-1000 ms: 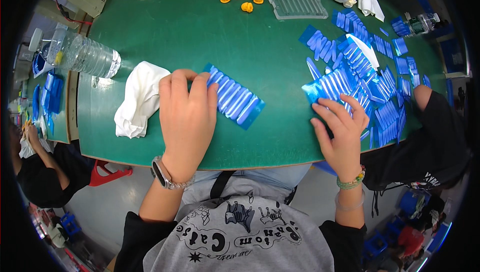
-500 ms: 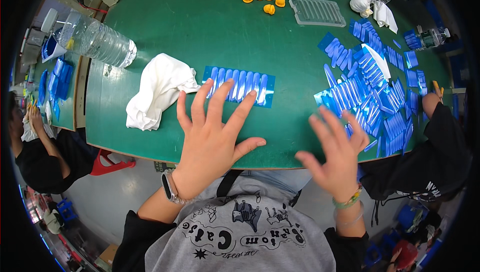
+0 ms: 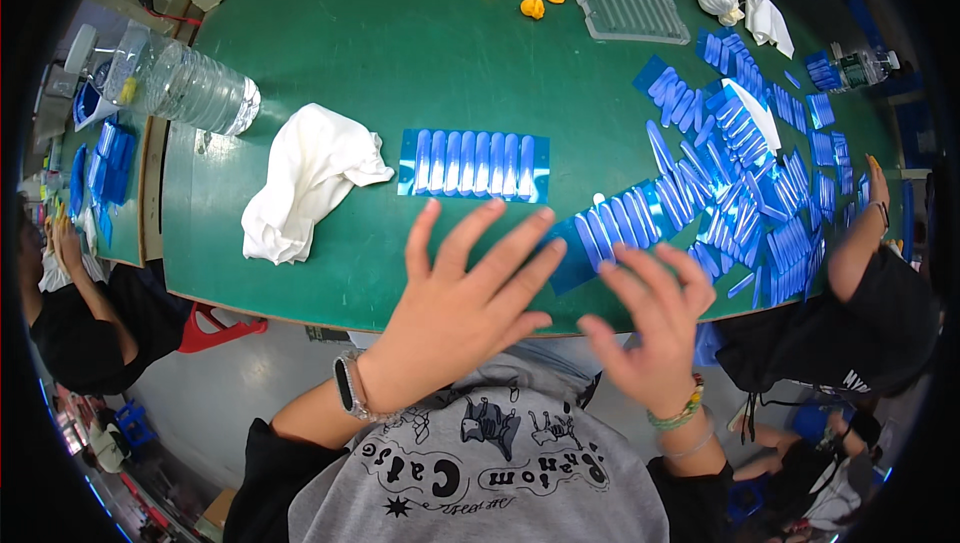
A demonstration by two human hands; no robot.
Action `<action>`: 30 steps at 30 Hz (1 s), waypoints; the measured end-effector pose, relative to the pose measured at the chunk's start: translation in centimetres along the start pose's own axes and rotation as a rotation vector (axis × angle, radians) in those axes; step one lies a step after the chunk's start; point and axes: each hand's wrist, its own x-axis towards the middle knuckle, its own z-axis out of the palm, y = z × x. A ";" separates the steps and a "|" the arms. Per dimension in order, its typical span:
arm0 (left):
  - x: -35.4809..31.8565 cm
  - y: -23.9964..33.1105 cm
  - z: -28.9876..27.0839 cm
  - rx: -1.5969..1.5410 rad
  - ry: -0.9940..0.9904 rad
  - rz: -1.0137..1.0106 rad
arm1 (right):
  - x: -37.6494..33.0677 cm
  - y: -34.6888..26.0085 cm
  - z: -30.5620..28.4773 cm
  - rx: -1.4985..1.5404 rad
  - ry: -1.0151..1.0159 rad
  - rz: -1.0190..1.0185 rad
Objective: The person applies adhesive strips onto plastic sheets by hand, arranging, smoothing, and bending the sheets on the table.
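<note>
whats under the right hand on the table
A blue sheet of ribbed strips runs under the raised right hand, which hides its near end and the green table edge there; whether anything else lies beneath cannot be seen.

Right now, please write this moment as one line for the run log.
left hand: open, lifted, holding nothing | right hand: open, lifted, holding nothing | blue blister strip: flat on green table | white cloth: beside strip

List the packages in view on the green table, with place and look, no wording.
Blue sheet of white strips: flat, rectangular, table centre, beyond left hand.
Second blue sheet: tilted, by right hand.
Heap of blue sheets: table's right.
Clear ribbed tray: far edge.
Clear plastic bottle: lying, far left.
</note>
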 end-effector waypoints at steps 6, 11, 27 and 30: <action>-1.1 1.1 0.7 -0.006 0.022 0.187 | -1.2 1.7 -0.3 -0.017 0.143 0.129; -1.5 1.1 0.4 -0.139 0.037 0.260 | -3.7 2.0 1.0 0.156 0.443 0.129; 1.5 2.2 -0.4 -0.781 0.113 -0.225 | -2.7 -0.9 4.2 0.746 0.580 0.317; 1.6 2.1 -0.4 -0.908 0.113 -0.353 | 0.1 -0.9 3.9 0.771 0.511 0.235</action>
